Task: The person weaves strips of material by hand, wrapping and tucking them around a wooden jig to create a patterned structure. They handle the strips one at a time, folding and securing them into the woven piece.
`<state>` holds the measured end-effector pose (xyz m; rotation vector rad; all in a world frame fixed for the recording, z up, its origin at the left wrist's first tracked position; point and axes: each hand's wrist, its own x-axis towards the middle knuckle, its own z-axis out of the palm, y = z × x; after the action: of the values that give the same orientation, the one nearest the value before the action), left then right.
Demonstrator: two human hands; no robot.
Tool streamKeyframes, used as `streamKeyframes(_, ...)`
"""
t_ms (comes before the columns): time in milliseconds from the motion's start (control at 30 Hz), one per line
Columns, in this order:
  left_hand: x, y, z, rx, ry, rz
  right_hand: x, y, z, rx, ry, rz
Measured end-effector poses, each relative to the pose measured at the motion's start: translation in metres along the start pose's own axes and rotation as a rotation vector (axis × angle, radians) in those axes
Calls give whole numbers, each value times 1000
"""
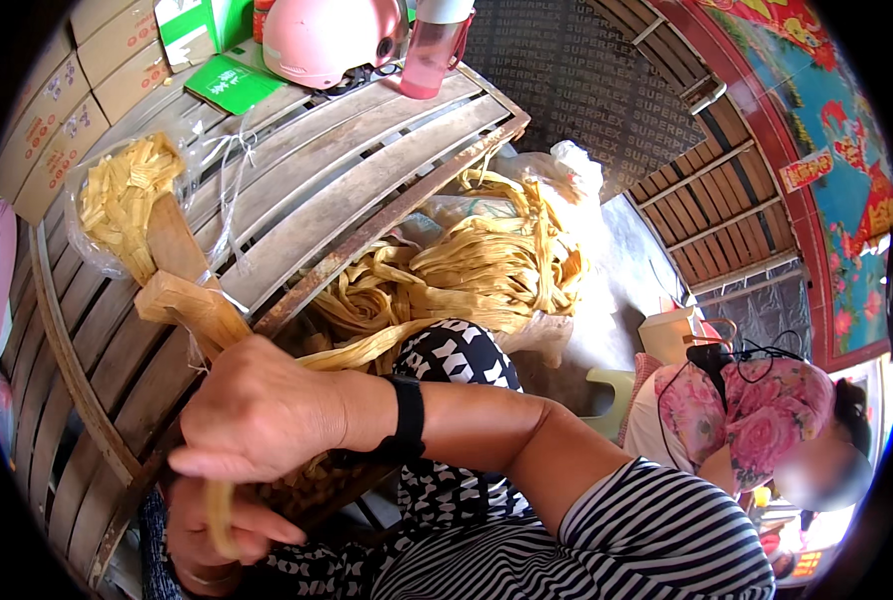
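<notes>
My right hand (255, 416), with a black band at the wrist, is curled over the bench edge. A blurred yellow strip (221, 517) runs from under its thumb down to my left hand (214, 532), whose fingers are bent around it. The right fingertips are hidden. Just beyond the right hand a wooden block fixture (199, 307) is tied at the edge of the slatted bench (326, 202). A heap of long, pleated yellow strips (484, 270) lies beside the bench near my knee, and one long strip (379, 341) passes behind my right wrist.
A plastic bag of short yellow pieces (128, 191) lies on the bench. Farther back are cardboard boxes (64, 112), a pink helmet (326, 37) and a pink bottle (431, 60). To my right sits another person in a floral top (754, 420), by a pale green chair (608, 401).
</notes>
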<state>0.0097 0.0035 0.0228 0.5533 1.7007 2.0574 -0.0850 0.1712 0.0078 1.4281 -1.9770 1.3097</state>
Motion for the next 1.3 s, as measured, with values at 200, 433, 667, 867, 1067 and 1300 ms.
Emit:
streamKeyframes(200, 8, -15, -4, 546, 575, -47, -30, 4, 39, 528, -149, 647)
streamKeyframes(433, 12, -12, -25, 1299, 498, 465, -35, -13, 47, 1467, -116, 1434)
streamKeyframes(667, 1, -18, -28, 1064, 527, -30, -19, -14, 31, 733, -126, 891)
streamKeyframes(867, 3, -31, -23, 1041, 453, 172, -36, -5, 35, 268, -308, 664)
streamKeyframes(1067, -4, -20, -33, 174, 734, 370, -14, -8, 4, 1229, -474, 1303)
streamKeyframes(1300, -6, -29, -43, -344, 585, -10, -15, -2, 3, 1186, -486, 1330)
